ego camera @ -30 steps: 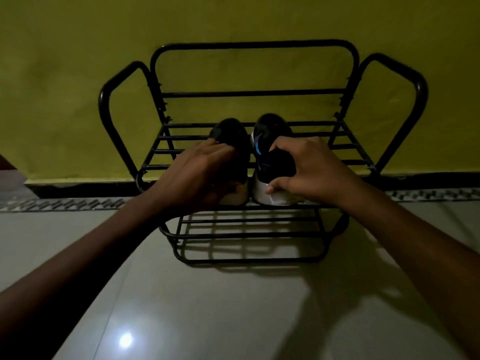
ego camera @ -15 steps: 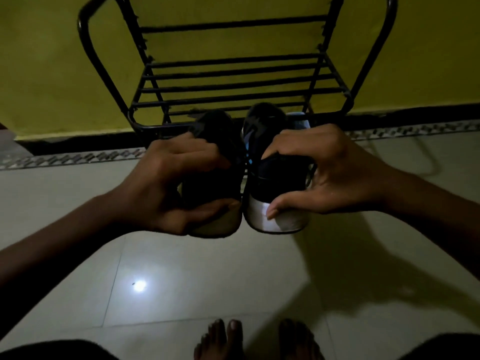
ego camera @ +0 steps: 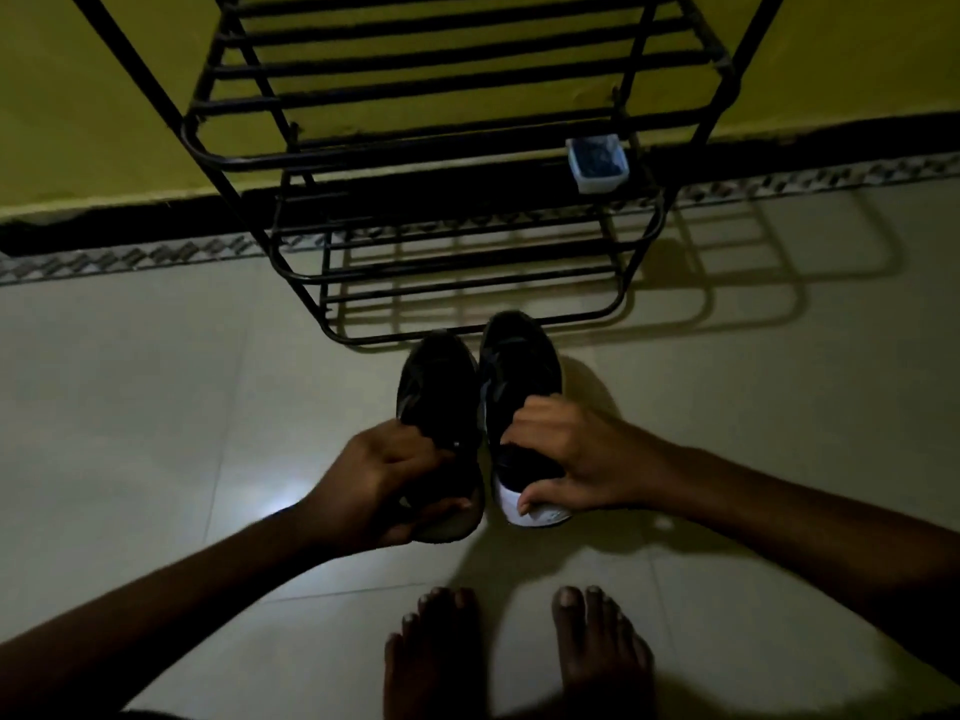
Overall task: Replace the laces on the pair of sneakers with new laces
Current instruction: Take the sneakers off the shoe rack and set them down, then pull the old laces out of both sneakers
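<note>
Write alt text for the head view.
The left hand grips the left sneaker, the right hand the right sneaker, by the heels, over a floor before a black rack. Bare feet show below; a tub sits on the rack.

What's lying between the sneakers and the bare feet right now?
Nothing: in the head view, only bare floor tile, crossed by a grout line, separates the sneakers from the bare feet.

Two black sneakers side by side; toes toward rack
</note>
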Tool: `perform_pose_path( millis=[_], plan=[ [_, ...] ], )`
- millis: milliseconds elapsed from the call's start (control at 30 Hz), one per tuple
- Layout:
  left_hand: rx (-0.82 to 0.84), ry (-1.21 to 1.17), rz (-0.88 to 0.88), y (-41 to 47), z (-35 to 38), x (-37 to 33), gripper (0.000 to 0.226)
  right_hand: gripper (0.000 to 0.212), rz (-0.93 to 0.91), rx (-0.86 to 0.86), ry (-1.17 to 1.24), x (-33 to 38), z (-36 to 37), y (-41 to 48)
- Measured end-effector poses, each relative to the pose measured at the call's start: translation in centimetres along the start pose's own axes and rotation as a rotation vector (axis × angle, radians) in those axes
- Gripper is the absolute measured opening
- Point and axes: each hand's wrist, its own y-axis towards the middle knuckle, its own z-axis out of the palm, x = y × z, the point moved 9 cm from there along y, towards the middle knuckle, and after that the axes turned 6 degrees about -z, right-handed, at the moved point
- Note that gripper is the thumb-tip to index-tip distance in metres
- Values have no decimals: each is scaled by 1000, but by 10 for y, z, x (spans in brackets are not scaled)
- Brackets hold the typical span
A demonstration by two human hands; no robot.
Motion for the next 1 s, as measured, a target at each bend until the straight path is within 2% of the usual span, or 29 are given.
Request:
perform_pose_path(
  millis=[167, 333, 433, 500, 567, 633, 700, 733, 833, 900, 1000],
  plan=[
    [19, 57, -54, -36, 66, 37, 28, 43, 12, 58, -178, -38, 69, -19],
    [67, 102, -34, -55, 112, 44, 10, 36, 62, 132, -291, -54, 111, -37],
    [93, 123, -47, -54, 114, 43, 20, 39, 75, 127, -305, -57, 119, -41],
    [96, 122, -78, -48, 102, 39, 28, 46, 84, 59, -280, -56, 112, -42],
    [49, 149, -119, -40, 86, 37, 32, 52, 126, -112, -247, -55, 93, -42],
    [-39, 200, -136, -27, 68, 37, 28, 39, 221, -326, -234, -62, 69, -45],
    [-72, 227, -148, -8, 61, 46, 24, 26, 398, -428, -191, -83, 57, -47],
    [-24, 236, -159, 5, 66, 54, 27, 25, 503, -427, -138, -97, 56, -47],
    [303, 245, -230, 38, 107, 90, 72, 30, 727, -337, 96, -132, 68, -47],
    [490, 282, -252, 53, 136, 108, 94, 26, 749, -287, 156, -141, 74, -41],
    [612, 302, -255, 59, 160, 121, 103, 20, 768, -306, 213, -147, 81, -36]
  ],
)
